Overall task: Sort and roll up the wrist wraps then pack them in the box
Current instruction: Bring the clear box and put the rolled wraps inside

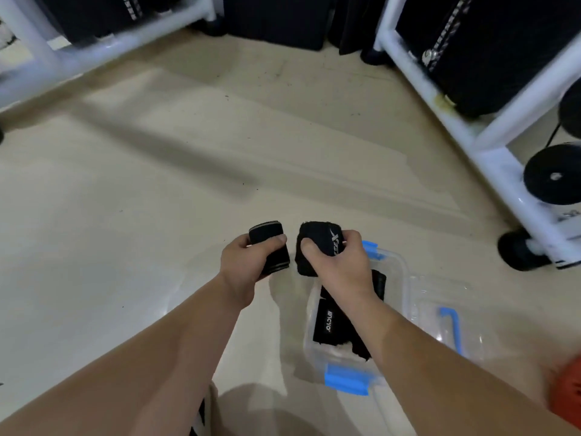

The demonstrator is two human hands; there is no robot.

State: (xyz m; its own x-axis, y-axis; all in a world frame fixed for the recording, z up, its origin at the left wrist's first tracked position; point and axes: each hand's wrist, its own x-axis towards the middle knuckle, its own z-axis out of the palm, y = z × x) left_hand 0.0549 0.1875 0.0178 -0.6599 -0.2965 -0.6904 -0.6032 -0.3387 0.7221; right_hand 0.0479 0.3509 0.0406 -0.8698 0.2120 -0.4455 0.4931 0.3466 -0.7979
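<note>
Gripping noted: left hand (248,265) curled round grey-striped black rolled wrap (269,247); right hand (341,265) round black logo-printed rolled wrap (314,247), above clear blue-latched plastic box (399,269).

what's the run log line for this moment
left hand: grips rolled black grey-striped wrist wrap; right hand: grips rolled black logo wrist wrap; clear blue-latched plastic box: black wraps inside

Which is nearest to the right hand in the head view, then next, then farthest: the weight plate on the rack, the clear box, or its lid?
1. Clear box, directly under the right hand.
2. Lid, lying just right of the box.
3. Weight plate, on the white rack, far right.
</note>
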